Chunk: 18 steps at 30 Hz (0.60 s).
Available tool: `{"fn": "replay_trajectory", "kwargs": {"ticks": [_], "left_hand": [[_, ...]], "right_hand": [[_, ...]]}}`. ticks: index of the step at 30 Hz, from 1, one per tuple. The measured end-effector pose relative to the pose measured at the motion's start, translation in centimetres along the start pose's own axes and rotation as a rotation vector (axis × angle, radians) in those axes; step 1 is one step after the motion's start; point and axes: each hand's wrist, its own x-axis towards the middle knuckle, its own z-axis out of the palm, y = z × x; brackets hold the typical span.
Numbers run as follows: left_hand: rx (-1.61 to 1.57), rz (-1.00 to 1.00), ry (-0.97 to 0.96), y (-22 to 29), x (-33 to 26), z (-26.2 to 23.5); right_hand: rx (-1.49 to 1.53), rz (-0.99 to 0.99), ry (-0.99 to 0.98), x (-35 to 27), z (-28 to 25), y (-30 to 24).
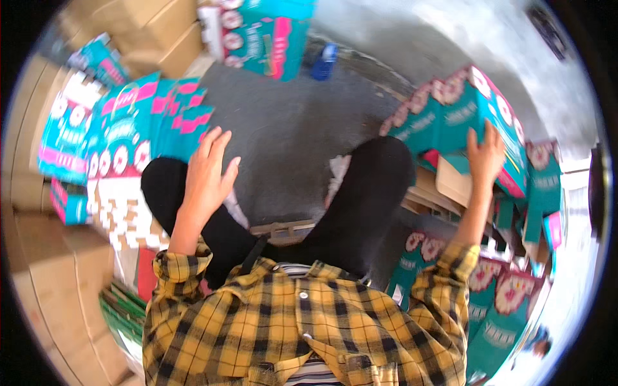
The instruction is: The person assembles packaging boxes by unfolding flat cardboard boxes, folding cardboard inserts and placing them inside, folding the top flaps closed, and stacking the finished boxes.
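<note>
- Teal printed cardboard, in the form of a box [460, 116], is seen at the person's right, just beyond the right knee [383, 177], with a brown flap [454, 183] hung open beneath.
- Against that box the right hand [487, 156] is laid, fingers slightly parted; whether an edge is pinched cannot be told. By appearances, the box is being steadied.
- Over the left knee [161, 186] the left hand [207, 170] is held with loose, extended fingers, nothing grasped, beside a row of teal printed packs [122, 122].
- On both flanks goods are stacked, probably so that they can be reached without rising.
- Brown cartons [61, 270] are piled along the left; another teal carton [257, 42] is stood ahead, near a blue object [325, 62] on the grey floor [277, 109].
- Between the left hand and the box, the way is partly blocked by the right knee; at lower right, further printed panels [499, 321] are crowded near the sleeve [444, 270].
</note>
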Motion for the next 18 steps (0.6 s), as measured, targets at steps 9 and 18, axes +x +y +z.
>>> {"fn": "replay_trajectory", "kwargs": {"ticks": [9,18], "left_hand": [[0.515,-0.254,0.202,-4.0,-5.2,-3.2],[0.33,-0.185,0.25,-3.5,-4.1,-2.0]], "right_hand": [[-0.114,0.006,-0.145,1.3,0.9,0.5],[0.784,-0.535,-0.735,3.5,-1.2,-21.1]]}}
